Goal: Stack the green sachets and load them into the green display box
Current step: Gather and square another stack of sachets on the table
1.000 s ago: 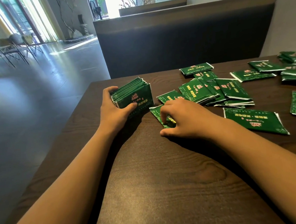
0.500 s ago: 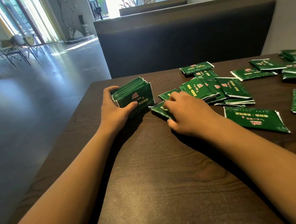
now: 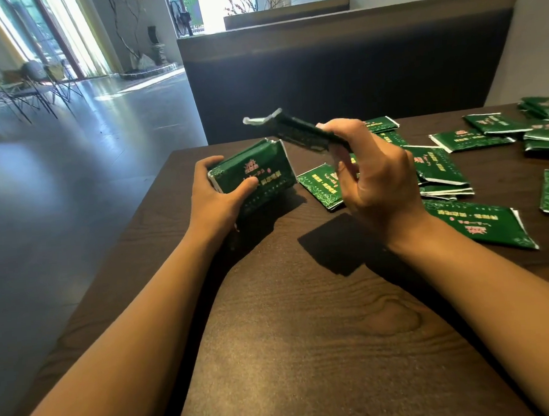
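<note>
Dark wood-grain table [image 3: 306, 349] fills the lower part of the head view, with a dark upholstered booth back [image 3: 349, 76] just behind its far edge and a glossy grey floor [image 3: 73, 148] running off to the left toward bright windows and some wire-legged chairs [image 3: 22, 90].

On the table's left part, the left hand [image 3: 215, 198] grips a stack of green sachets [image 3: 255, 173]; the fingers curl round the stack's far left end and the thumb presses across its printed front face. The stack is tilted, its lower edge toward the table.

The right hand [image 3: 373, 177] is raised above the table, just to the right of the stack. It pinches a single green sachet [image 3: 298, 132] between thumb and fingers at the sachet's right end. That sachet is seen almost edge-on and motion-blurred, its white-sealed free end pointing up and left, above the stack and not touching it.

Loose green sachets [image 3: 477, 222] lie scattered flat over the table's right part: one [image 3: 321, 186] lies just below the raised hand, a small overlapping heap [image 3: 436, 167] sits behind the right hand, and others [image 3: 485, 130] spread toward the far right edge. No green display box shows in this view.
</note>
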